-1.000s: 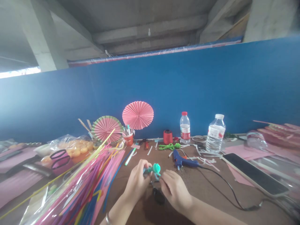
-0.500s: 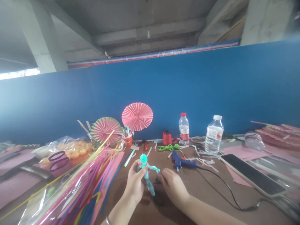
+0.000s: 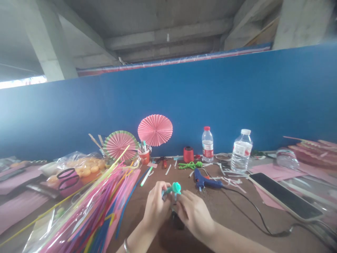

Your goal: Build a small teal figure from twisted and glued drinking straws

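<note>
A small turquoise pipe-cleaner figure [image 3: 176, 188] is between my two hands at the front middle of the table, its round head showing above the fingers. My left hand [image 3: 157, 203] is closed around its left side, with one limb poking out near the fingertips. On the other side, my right hand [image 3: 195, 212] has its fingers bent and pressed against the figure. Most of the body and legs are hidden by the hands. Beneath them shows a dark object [image 3: 178, 222], too unclear to name.
A blue glue gun [image 3: 205, 181] with a cable lies right of my hands, a green pipe-cleaner piece [image 3: 190, 165] behind. Farther right are two water bottles [image 3: 207, 146] and a phone [image 3: 284, 195]. Bagged colourful pipe cleaners [image 3: 97, 207] lie left; pink paper fans [image 3: 155, 130] stand behind.
The figure has turned and moved slightly right, its head now tipped toward my right hand. My hands have come closer together, and the right fingers now touch the figure.
</note>
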`<state>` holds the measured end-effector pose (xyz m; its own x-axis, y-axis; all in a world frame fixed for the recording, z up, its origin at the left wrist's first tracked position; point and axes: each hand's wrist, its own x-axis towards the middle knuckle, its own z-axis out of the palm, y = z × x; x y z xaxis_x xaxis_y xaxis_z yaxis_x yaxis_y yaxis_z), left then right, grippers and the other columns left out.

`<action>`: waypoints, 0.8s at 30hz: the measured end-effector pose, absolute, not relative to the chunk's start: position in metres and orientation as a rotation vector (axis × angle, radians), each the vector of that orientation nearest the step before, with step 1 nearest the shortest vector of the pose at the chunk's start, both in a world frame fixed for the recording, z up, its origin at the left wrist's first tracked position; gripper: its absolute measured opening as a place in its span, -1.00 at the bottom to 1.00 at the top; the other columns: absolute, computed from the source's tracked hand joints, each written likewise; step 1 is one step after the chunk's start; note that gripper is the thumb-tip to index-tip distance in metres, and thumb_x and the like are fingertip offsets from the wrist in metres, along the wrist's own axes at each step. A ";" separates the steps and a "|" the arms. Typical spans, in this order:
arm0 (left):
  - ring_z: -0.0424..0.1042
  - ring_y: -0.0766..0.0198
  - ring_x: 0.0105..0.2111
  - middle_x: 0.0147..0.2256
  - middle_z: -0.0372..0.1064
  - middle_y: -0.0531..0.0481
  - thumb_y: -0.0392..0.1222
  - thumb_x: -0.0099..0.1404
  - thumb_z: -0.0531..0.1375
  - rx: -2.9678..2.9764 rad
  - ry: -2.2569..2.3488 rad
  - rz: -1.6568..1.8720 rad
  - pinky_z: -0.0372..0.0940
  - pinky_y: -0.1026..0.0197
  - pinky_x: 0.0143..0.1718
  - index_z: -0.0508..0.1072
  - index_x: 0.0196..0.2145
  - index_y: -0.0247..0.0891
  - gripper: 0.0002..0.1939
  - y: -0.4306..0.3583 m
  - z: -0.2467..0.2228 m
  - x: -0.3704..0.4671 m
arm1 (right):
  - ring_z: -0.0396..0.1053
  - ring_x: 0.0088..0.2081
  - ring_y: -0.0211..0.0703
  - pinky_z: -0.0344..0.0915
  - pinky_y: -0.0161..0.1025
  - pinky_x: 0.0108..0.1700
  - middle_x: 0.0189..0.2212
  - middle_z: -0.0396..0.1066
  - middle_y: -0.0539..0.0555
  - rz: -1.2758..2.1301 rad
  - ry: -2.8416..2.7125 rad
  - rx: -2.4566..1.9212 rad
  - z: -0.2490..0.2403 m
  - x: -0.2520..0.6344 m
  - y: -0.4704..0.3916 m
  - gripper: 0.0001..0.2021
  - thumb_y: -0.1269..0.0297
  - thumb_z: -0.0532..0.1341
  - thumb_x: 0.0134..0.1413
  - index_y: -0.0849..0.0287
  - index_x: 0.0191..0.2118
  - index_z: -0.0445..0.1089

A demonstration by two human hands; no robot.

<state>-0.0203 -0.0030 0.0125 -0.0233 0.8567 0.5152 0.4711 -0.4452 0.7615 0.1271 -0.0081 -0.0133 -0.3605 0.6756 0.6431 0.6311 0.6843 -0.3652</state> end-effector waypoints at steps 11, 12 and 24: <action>0.26 0.40 -0.51 -0.51 0.29 0.12 -0.36 0.01 0.21 1.206 0.781 1.405 0.15 0.36 -0.45 0.21 -0.45 -0.23 -0.80 0.005 0.016 -0.018 | 0.21 -0.54 -0.28 0.10 -0.41 -0.50 -0.63 0.27 -0.03 0.488 -1.741 -1.195 -0.021 0.143 0.026 -0.62 0.19 -0.13 0.17 0.21 -0.54 0.25; 0.28 0.39 -0.50 -0.50 0.30 0.10 -0.36 0.00 0.23 1.125 0.756 1.409 0.17 0.35 -0.44 0.25 -0.44 -0.25 -0.80 0.006 0.014 -0.018 | 0.21 -0.55 -0.28 0.09 -0.41 -0.51 -0.64 0.27 -0.03 0.489 -1.765 -1.196 -0.023 0.141 0.025 -0.62 0.20 -0.13 0.17 0.21 -0.55 0.26; 0.20 0.40 -0.58 -0.59 0.16 0.20 -0.29 -0.02 0.23 1.326 1.190 1.725 0.11 0.34 -0.51 0.18 -0.49 -0.20 -0.77 0.003 0.016 -0.014 | 0.27 -0.49 -0.24 0.05 -0.34 -0.42 -0.55 0.33 -0.01 -0.066 -2.173 -1.184 -0.028 0.117 -0.006 -0.84 0.42 0.03 0.02 0.16 -0.53 0.23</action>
<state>-0.0136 0.0026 0.0161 -0.2777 0.8865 0.3703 0.0317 -0.3767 0.9258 0.1167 -0.0060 -0.0283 -0.3775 0.7333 0.5655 0.7664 0.5902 -0.2536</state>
